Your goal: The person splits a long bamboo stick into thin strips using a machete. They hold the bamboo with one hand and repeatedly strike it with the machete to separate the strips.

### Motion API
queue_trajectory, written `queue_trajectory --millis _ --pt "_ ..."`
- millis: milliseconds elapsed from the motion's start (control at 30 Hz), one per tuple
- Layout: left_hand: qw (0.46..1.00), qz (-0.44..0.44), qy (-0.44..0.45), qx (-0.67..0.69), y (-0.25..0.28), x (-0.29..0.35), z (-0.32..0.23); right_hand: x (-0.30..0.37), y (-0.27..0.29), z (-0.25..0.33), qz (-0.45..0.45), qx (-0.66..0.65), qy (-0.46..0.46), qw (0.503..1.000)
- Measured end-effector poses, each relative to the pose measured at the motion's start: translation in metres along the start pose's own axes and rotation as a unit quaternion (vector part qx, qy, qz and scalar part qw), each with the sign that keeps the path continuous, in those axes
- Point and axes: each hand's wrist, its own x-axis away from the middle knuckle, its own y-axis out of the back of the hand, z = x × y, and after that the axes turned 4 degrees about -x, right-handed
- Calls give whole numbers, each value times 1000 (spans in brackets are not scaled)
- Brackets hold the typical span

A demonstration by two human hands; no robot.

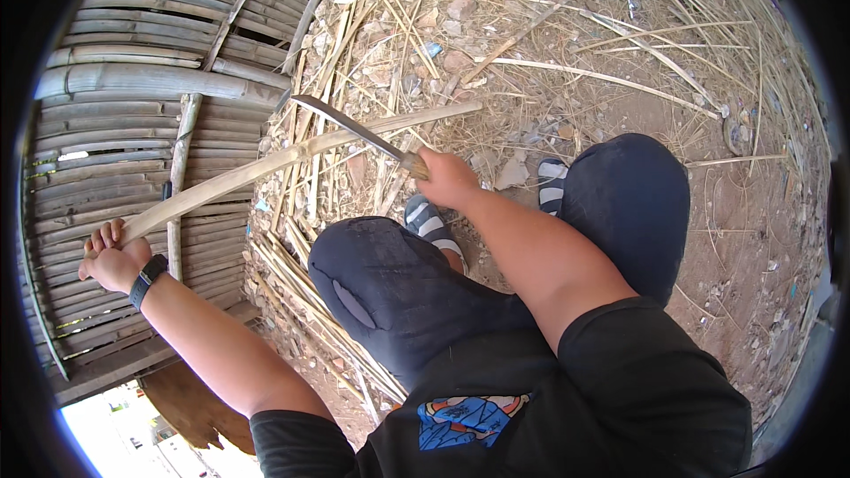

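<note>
My left hand (pixel 119 261), with a dark watch on its wrist, is wrapped round the near-left end of a long bamboo strip (pixel 239 177). The strip slants up to the right, ending past the middle of the view. My right hand (pixel 445 179) grips the wooden handle of a long-bladed knife (pixel 354 127). Its dark blade points up and left and crosses the strip near the strip's far part. Whether the blade touches the strip or only passes over it, I cannot tell.
A wall of bamboo slats (pixel 115 150) stands at the left. Split bamboo strips (pixel 310 265) lie along its foot. More thin strips (pixel 611 80), straw and stones cover the dirt ground (pixel 735 230) ahead and right. My bent knees and sandalled feet (pixel 431 221) are below the knife.
</note>
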Motion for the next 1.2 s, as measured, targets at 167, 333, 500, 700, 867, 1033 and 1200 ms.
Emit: queue_trajectory --millis 167,333,500,700,867,1033,1200 --pt "997 -65 16 -47 5 11 9 -14 -7 -118 -96 -6 -304 948" --pt "996 -82 17 -44 17 13 16 -29 -21 -95 -48 -415 -355 836" --pt "996 -71 19 -45 24 9 14 -8 -14 -27 -25 -40 -74 996" --pt "995 -83 29 -37 26 8 14 10 2 -55 -90 64 -163 980" --pt "994 -92 9 -58 33 9 17 -23 -12 -92 -73 -317 -360 874" --pt "994 -94 4 -49 27 15 15 -20 -14 -35 8 -301 -216 929" --pt "994 -99 11 -50 30 11 13 -1 5 14 29 38 9 999"
